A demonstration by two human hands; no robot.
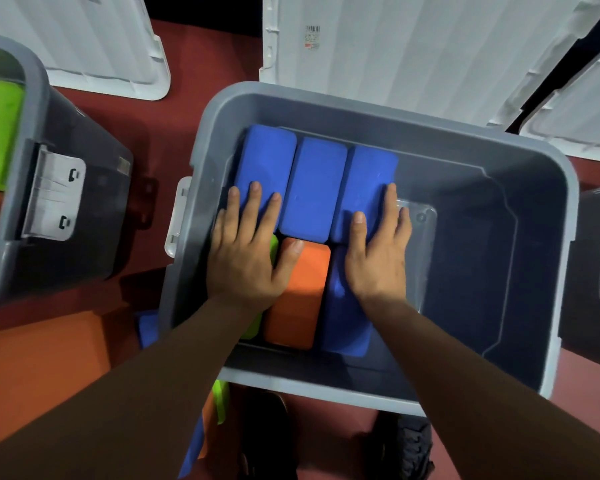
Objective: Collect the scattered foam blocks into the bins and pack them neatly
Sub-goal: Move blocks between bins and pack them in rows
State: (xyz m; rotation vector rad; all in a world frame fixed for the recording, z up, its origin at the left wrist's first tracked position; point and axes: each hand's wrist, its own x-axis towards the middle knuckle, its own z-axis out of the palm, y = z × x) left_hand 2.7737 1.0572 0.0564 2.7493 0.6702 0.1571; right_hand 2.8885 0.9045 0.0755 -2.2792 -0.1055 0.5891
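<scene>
Left hand (246, 261) and right hand (378, 261) are lying flat, fingers straight, pressing the blue blocks (314, 188) packed in the nine o'clock half of the grey bin (537, 271); an orange block (300, 299) is sitting at their six o'clock.

Readable text: none; no word, brand or number can be made out.
Sticker (312, 38): a small white label on the white lid (413, 57), just beyond the far rim of the grey bin (378, 114).
Sticker, top: a barcode of black bars; any digits with it are too small to read.
Sticker, middle: a few lines of fine print, blurred.
Sticker, bottom: a red mark, illegible.
Pale patch (123, 164): on the dark side wall of the second bin (94, 140), left of the grey bin; whether it is a label cannot be told.
</scene>
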